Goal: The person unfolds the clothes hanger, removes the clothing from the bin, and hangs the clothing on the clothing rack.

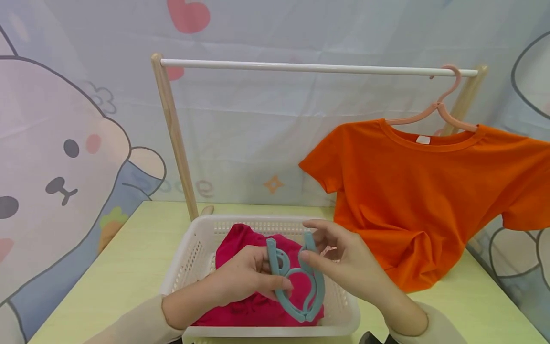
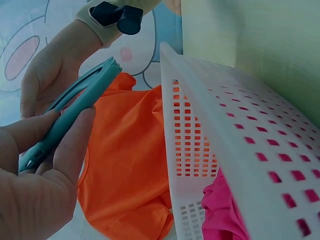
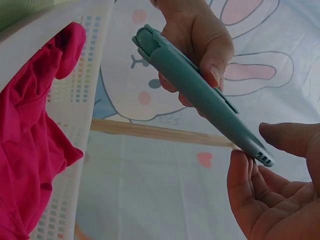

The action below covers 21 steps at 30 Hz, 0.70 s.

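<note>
A blue folding hanger (image 1: 320,291) is gripped by the left hand (image 1: 246,273) along one arm and by the right hand (image 1: 350,255) at the other, above a white basket (image 1: 275,331) set on the desk (image 1: 111,286) with a pink garment (image 1: 253,313) heaped inside.

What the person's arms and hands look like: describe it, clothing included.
The left hand and right hand wear no gloves. Plain, pale cream sleeves stop short of the hands. A black device with a stubby, rounded part sits at the right cuff.
</note>
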Motion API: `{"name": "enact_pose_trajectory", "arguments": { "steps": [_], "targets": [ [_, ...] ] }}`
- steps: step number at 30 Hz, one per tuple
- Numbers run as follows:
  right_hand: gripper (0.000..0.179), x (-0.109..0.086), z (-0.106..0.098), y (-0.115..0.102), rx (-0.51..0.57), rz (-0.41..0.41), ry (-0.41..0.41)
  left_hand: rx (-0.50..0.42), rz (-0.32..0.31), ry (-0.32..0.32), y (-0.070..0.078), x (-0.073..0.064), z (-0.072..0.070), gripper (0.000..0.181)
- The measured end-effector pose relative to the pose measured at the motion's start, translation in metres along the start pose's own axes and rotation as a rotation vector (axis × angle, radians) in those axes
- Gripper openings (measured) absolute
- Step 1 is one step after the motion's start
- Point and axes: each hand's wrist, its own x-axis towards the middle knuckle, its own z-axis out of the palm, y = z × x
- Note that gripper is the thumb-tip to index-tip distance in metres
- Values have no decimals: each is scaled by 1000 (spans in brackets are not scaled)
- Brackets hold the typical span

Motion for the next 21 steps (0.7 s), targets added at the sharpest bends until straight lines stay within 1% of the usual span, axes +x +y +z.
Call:
{"name": "enact_pose_trajectory", "arguments": {
  "steps": [4,8,12,16,21],
  "targets": [
    [35,0,0,1,-6,-5,1,0,-7,-7,-2,0,0,20],
    [29,0,-1,2,-10,-21,9,5,-7,0,-2,0,0,19],
    [26,0,-4,3,-2,-32,31,5,-15,29,-2,0,-4,19],
    [25,0,-9,4,29,-17,54,3,-14,64,0,-3,-9,20],
    [24,-2,-18,4,52,10,90,25,-5,107,5,-6,-17,21]
  ]
}}
